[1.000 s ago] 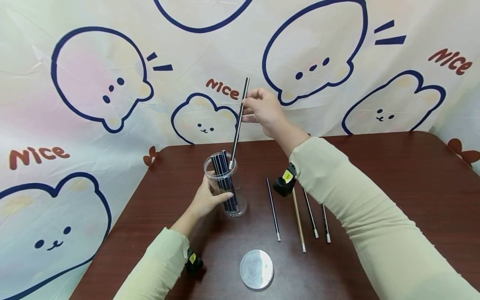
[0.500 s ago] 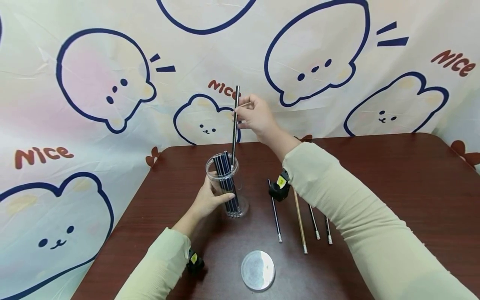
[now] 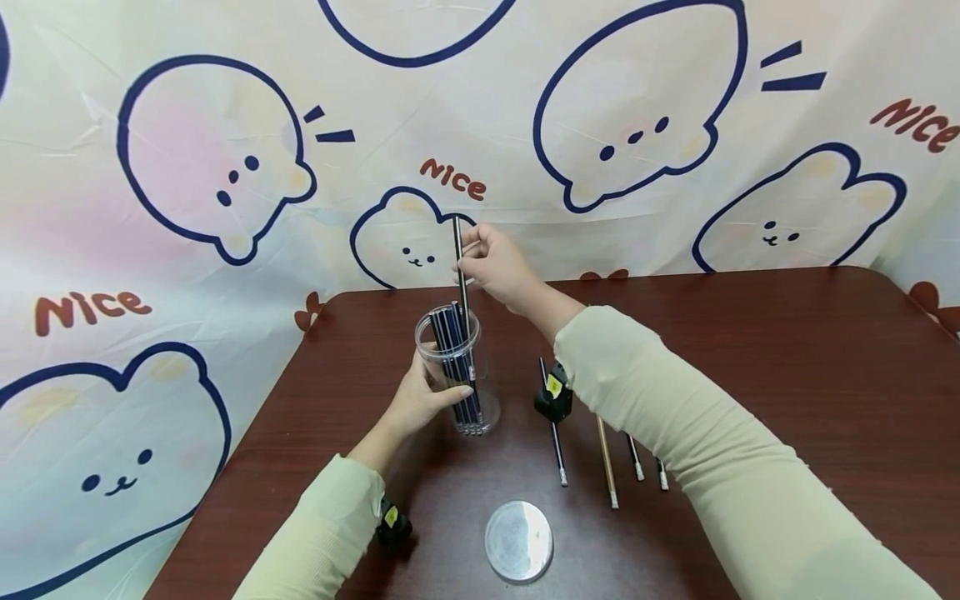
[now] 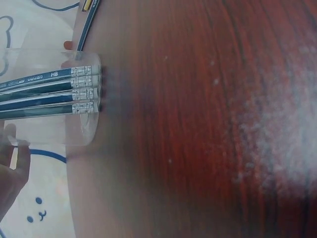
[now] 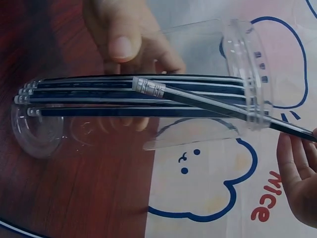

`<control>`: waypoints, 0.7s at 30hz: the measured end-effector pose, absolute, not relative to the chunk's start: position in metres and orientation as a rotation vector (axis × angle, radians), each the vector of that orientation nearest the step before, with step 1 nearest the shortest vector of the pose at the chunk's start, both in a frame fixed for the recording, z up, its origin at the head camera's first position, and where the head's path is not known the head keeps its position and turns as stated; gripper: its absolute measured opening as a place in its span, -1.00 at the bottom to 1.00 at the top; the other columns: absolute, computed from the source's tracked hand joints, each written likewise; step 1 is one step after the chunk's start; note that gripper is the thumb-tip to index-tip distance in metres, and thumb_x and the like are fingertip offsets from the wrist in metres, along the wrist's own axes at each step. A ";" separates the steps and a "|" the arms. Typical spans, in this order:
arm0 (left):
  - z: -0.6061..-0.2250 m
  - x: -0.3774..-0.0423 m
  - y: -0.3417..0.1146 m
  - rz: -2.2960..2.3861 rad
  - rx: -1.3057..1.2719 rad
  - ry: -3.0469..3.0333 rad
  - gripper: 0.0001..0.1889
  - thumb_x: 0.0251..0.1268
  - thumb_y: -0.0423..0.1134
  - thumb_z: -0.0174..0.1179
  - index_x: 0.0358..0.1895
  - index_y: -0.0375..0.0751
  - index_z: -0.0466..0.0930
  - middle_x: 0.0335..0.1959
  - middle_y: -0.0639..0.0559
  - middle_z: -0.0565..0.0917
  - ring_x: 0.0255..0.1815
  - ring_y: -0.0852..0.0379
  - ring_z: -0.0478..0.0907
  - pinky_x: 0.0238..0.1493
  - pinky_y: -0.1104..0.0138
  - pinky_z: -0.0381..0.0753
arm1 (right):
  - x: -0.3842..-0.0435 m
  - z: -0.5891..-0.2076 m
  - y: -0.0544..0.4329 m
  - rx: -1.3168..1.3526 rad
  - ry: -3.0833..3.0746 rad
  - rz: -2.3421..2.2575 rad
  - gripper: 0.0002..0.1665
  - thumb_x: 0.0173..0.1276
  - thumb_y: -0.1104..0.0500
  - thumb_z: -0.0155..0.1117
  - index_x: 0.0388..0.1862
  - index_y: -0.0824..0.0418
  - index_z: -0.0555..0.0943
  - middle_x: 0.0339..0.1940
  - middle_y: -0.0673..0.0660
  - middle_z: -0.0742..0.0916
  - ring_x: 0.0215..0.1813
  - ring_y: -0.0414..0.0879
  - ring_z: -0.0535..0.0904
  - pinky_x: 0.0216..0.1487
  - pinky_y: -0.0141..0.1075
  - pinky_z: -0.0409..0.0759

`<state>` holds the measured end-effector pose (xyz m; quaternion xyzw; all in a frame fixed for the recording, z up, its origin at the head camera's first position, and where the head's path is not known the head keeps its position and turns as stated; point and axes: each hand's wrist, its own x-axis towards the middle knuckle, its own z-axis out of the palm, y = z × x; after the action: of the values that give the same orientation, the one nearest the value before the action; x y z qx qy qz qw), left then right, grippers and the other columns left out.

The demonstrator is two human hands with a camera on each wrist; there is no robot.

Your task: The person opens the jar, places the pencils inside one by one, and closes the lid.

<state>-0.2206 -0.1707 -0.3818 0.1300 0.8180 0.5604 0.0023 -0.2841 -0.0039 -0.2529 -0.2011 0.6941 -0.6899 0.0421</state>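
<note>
My left hand (image 3: 416, 402) grips a clear plastic jar (image 3: 419, 342) around its side, holding it slightly tilted over the table. Several dark striped pencils (image 3: 448, 333) stand inside it, eraser ends at the bottom; one shows "HB" in the left wrist view. Above the rim, my right hand (image 3: 501, 268) pinches another dark striped pencil (image 3: 460, 275) by its upper part. In the right wrist view this pencil (image 5: 203, 101) slants through the jar's mouth, its white eraser end about halfway down inside, above the ends of the others. My right fingers stay outside the jar.
A round clear lid (image 3: 518, 542) lies on the brown table (image 3: 787, 358) near the front. Loose pencils lie to the right of the jar: a dark one (image 3: 558, 458), a natural-wood one (image 3: 607, 467) and two more partly under the right sleeve (image 3: 675, 400). A printed cloth (image 3: 510, 75) hangs behind.
My right hand has moved down and a little left, lowering the pencil deeper into the jar and turning it more upright. The left hand keeps its grip on the jar.
</note>
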 end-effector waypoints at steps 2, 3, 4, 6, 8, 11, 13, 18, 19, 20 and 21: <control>-0.382 -0.220 -0.171 1.768 0.410 2.552 -0.23 -0.11 -0.31 0.29 0.17 -0.14 -0.01 0.00 -0.16 0.37 -0.03 -0.01 0.34 0.00 0.12 0.26 | -0.283 -0.255 -0.005 -0.634 2.170 -2.058 -0.74 0.21 0.44 -0.05 -0.10 0.39 0.29 -0.32 0.32 0.54 -0.34 -0.03 0.49 -0.39 -0.28 0.50; -0.382 -0.220 -0.171 1.775 0.409 2.544 -0.23 -0.10 -0.31 0.29 0.17 -0.14 -0.01 0.00 -0.16 0.37 -0.03 -0.01 0.34 0.00 0.12 0.26 | -0.283 -0.257 -0.005 -0.643 2.187 -2.034 -0.72 0.21 0.44 -0.04 -0.08 0.39 0.28 -0.32 0.32 0.54 -0.32 0.00 0.49 -0.39 -0.28 0.49; -0.382 -0.220 -0.171 1.775 0.409 2.543 -0.24 -0.10 -0.31 0.29 0.17 -0.14 -0.01 0.00 -0.15 0.37 -0.03 0.00 0.34 0.00 0.13 0.26 | -0.283 -0.258 -0.006 -0.651 2.199 -2.013 -0.70 0.20 0.44 -0.03 -0.07 0.39 0.28 -0.33 0.31 0.55 -0.32 0.01 0.50 -0.38 -0.29 0.49; -0.382 -0.220 -0.170 1.780 0.407 2.533 -0.24 -0.10 -0.32 0.29 0.17 -0.14 0.00 -0.01 -0.15 0.38 -0.03 0.01 0.34 0.00 0.15 0.26 | -0.282 -0.261 -0.007 -0.663 2.222 -1.975 -0.68 0.19 0.44 -0.02 -0.05 0.37 0.27 -0.38 0.28 0.55 -0.35 0.02 0.50 -0.40 -0.29 0.49; -0.381 -0.220 -0.170 1.789 0.399 2.517 -0.25 -0.09 -0.33 0.29 0.16 -0.14 0.00 -0.02 -0.14 0.39 -0.04 0.02 0.35 0.00 0.17 0.26 | -0.282 -0.263 -0.009 -0.676 2.233 -1.954 -0.65 0.18 0.45 -0.01 -0.03 0.36 0.27 -0.43 0.25 0.56 -0.39 0.00 0.49 -0.42 -0.29 0.49; -0.376 -0.217 -0.168 1.806 0.378 2.484 -0.24 -0.09 -0.36 0.28 0.17 -0.15 -0.01 0.00 -0.16 0.37 -0.03 0.00 0.34 0.01 0.16 0.25 | -0.280 -0.265 -0.010 -0.694 2.256 -1.933 -0.59 0.17 0.45 0.00 0.03 0.35 0.26 -0.47 0.21 0.55 -0.42 -0.02 0.47 -0.44 -0.31 0.48; -0.371 -0.214 -0.167 1.808 0.368 2.475 -0.24 -0.09 -0.38 0.26 0.18 -0.19 -0.02 0.01 -0.19 0.35 -0.02 -0.03 0.32 0.02 0.15 0.23 | -0.279 -0.266 -0.010 -0.711 2.286 -1.905 -0.50 0.17 0.44 0.02 0.12 0.32 0.23 -0.47 0.20 0.56 -0.40 0.02 0.47 -0.45 -0.33 0.47; -0.359 -0.207 -0.162 1.763 0.349 2.501 -0.24 -0.06 -0.38 0.23 0.19 -0.24 -0.07 0.05 -0.23 0.31 0.02 -0.06 0.29 0.05 0.12 0.21 | -0.278 -0.268 -0.009 -0.784 2.355 -1.836 -0.28 0.16 0.41 0.06 0.28 0.09 0.11 -0.46 0.19 0.55 -0.48 0.05 0.42 -0.51 -0.35 0.41; -0.358 -0.207 -0.162 1.754 0.339 2.505 -0.23 -0.06 -0.37 0.23 0.19 -0.23 -0.07 0.06 -0.22 0.30 0.02 -0.06 0.28 0.06 0.12 0.20 | -0.278 -0.268 -0.010 -0.802 2.358 -1.834 -0.27 0.16 0.42 0.06 0.29 0.06 0.11 -0.47 0.20 0.54 -0.52 0.03 0.41 -0.53 -0.35 0.40; -0.356 -0.206 -0.162 1.745 0.336 2.508 -0.23 -0.05 -0.37 0.22 0.20 -0.22 -0.09 0.06 -0.22 0.29 0.03 -0.06 0.28 0.06 0.11 0.20 | -0.278 -0.268 -0.009 -0.818 2.361 -1.833 -0.26 0.16 0.42 0.06 0.29 0.03 0.11 -0.48 0.20 0.53 -0.55 0.00 0.38 -0.55 -0.35 0.39; -0.355 -0.206 -0.161 1.736 0.331 2.511 -0.22 -0.05 -0.36 0.23 0.21 -0.21 -0.09 0.07 -0.23 0.29 0.04 -0.07 0.28 0.06 0.11 0.20 | -0.278 -0.268 -0.010 -0.833 2.363 -1.832 -0.25 0.16 0.43 0.06 0.29 0.01 0.11 -0.49 0.20 0.52 -0.57 -0.03 0.37 -0.56 -0.34 0.37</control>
<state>-0.2056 -0.1612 -0.3552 0.1076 0.8173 0.5650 0.0354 -0.2785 -0.0095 -0.2682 -0.2684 0.7612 -0.5901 0.0186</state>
